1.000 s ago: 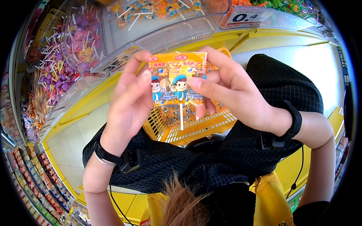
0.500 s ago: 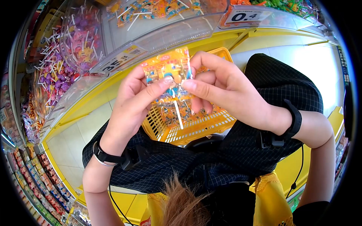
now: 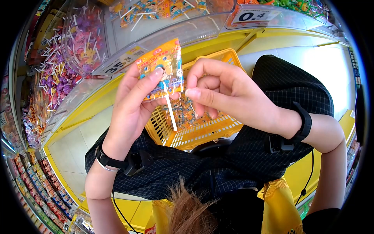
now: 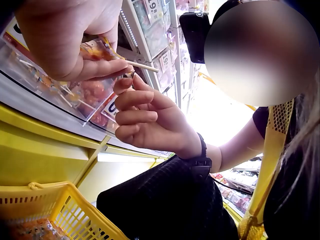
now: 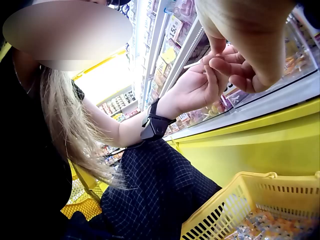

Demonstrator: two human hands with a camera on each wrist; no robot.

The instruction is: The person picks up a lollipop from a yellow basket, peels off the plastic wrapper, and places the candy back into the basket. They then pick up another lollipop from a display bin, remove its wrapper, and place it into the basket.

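An orange wrapped lollipop (image 3: 161, 64) with a cartoon figure in a blue cap is tilted in front of the person, its white stick (image 3: 171, 113) pointing down. The left hand (image 3: 134, 93) pinches the packet, thumb across its front and fingers behind. Just right of the packet's edge is the right hand (image 3: 230, 91), fingers loosely curled, thumb and index finger apart. In the left wrist view the stick (image 4: 145, 66) sticks out past the left fingers, with the right hand (image 4: 150, 115) close below. Beneath both hands stands a yellow basket (image 3: 206, 138) holding several similar packets.
Clear plastic bins of lollipops (image 3: 52, 74) line the shelf at the left and front, with price labels (image 3: 253, 15) on their fronts. The person's knees (image 3: 296, 85) flank the basket. Packed shelves (image 3: 35, 187) stand at the lower left.
The lollipop has moved left and tilted with the left hand, whose thumb now lies across its front. The right thumb has come off the packet, and the right hand is now beside it.
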